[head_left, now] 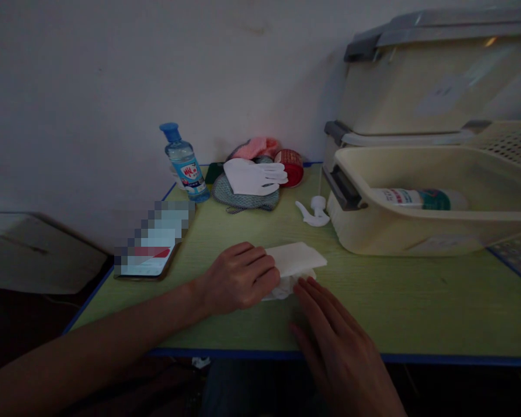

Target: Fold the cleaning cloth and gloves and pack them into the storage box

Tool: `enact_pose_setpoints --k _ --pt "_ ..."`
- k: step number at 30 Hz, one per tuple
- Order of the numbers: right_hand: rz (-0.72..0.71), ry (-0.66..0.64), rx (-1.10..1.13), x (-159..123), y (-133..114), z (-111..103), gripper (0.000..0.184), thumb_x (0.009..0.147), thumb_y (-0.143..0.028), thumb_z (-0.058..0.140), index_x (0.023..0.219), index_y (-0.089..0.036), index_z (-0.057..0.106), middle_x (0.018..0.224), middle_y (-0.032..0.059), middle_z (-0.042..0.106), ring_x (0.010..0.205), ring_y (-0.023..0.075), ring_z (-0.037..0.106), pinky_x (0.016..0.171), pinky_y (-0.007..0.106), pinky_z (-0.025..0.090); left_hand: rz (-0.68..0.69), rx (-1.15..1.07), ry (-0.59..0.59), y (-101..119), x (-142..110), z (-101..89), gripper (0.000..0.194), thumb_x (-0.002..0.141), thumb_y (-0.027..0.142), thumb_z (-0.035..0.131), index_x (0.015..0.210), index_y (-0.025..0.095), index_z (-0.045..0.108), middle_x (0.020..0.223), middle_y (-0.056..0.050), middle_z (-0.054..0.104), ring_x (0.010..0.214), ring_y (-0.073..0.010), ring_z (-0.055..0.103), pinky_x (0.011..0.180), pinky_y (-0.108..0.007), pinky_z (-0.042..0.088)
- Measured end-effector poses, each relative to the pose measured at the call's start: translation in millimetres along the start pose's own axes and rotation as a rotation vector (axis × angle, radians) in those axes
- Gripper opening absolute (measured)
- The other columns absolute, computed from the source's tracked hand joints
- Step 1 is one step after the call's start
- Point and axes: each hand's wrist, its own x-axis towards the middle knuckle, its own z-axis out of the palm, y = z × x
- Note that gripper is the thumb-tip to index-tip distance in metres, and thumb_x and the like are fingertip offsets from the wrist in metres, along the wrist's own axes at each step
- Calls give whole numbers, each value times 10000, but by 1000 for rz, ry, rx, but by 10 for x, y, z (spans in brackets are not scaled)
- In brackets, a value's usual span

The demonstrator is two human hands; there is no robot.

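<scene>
My left hand (241, 275) is closed on a white tissue (297, 258) near the front middle of the table. One flat, folded part of the tissue sticks out to the right of the fist. Beneath it is a crumpled part (286, 286). My right hand (336, 336) touches the right side of this crumpled part with its fingertips, fingers stretched out and thumb apart. The left hand's fingertips and the tissue inside that fist are hidden.
Left stands a blue-capped bottle (189, 168) behind a phone (151, 246). At the back, a white glove (256, 176) lies on grey cloth (243, 197) beside a red roll (292, 168). A white spray head (315, 213) lies by a cream basket (417, 231) holding a bottle (434, 200).
</scene>
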Motion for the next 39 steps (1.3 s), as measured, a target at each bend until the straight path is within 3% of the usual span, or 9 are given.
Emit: enact_pose_setpoints --k 6,14,23,39 --pt "-42 -36 15 -35 26 32 313 908 -200 393 1119 -107 604 1182 193 606 1128 292 563 814 436 568 -19 -5 -24 8 1 2 336 918 118 342 648 158 539 666 -20 666 584 -136 576 535 -278 391" --pt "-95 -44 49 -46 57 -37 309 902 -198 437 1132 -87 611 1169 143 632 1184 241 524 948 407 508 -17 -12 -33 16 -5 9 317 915 114 350 660 157 535 677 -20 666 590 -137 573 535 -277 386" --pt "-123 19 58 -6 27 -28 303 904 -141 378 1028 -93 651 1018 118 693 992 203 639 895 370 540 -10 -30 -23 14 -17 16 292 904 104 373 664 152 534 664 -26 654 585 -139 564 542 -278 383" --pt "-96 -25 37 7 11 -8 327 911 -167 358 1083 -107 630 1006 126 677 949 211 631 844 394 549 -6 -22 -42 15 -24 19 309 912 108 359 661 157 534 659 -21 641 596 -124 551 575 -267 395"
